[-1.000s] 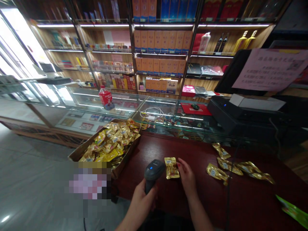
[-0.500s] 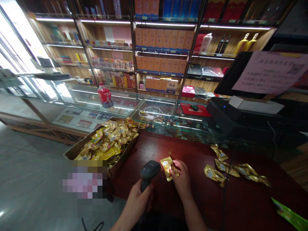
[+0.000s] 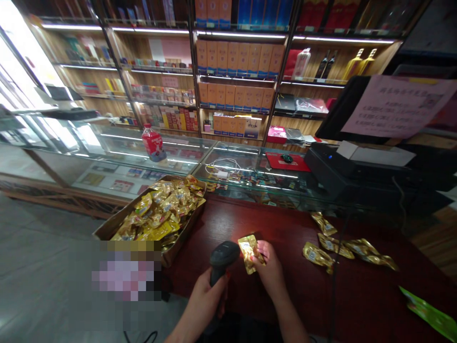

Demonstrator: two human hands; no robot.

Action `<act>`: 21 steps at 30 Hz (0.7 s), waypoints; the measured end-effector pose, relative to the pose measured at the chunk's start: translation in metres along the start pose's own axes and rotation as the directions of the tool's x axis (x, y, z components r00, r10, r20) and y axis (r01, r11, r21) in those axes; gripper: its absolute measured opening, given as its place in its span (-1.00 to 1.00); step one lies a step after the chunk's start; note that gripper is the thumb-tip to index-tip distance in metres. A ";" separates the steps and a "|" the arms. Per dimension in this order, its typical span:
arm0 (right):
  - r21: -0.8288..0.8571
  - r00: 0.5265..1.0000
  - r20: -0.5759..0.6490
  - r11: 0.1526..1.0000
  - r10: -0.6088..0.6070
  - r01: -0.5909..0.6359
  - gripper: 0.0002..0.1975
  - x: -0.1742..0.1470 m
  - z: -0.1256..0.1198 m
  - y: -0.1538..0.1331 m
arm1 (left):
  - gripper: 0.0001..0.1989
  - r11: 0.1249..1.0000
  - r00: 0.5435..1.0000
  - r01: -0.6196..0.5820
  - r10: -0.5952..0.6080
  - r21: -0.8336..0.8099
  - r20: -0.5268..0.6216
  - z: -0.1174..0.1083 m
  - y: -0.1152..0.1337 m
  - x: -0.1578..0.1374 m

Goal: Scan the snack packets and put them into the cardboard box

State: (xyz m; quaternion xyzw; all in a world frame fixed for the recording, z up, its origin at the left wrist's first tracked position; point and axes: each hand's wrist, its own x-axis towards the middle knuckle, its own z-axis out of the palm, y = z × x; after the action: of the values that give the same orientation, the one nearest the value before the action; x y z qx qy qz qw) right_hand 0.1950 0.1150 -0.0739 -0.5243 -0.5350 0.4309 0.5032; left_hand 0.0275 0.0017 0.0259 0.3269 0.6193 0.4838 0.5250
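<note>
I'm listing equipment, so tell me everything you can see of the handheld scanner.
The handheld scanner is dark grey to black, apparently plastic, with a broad rounded head on a narrower handle. The left hand grips the handle roughly upright, the head turned toward the gold packet but apart from it. It is over the reddish-brown table, its lower handle hidden in the grip.

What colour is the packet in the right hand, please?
The packet is shiny gold, best seen in the head view.

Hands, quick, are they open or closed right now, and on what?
Left hand: closed, holding the dark handheld scanner.
Right hand: closed, holding a gold packet.
</note>
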 end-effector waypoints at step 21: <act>0.306 0.999 0.023 0.951 0.043 -0.048 -0.32 -0.011 0.009 -0.032 | -0.82 0.987 0.984 -0.129 0.115 0.100 0.135 0.004 -0.006 -0.011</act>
State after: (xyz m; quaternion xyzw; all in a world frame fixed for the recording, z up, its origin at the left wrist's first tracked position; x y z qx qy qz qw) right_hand 0.1809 0.1018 -0.0440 -0.4487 -0.4532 0.5244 0.5642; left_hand 0.0347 -0.0091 0.0242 0.4228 0.5882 0.4586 0.5146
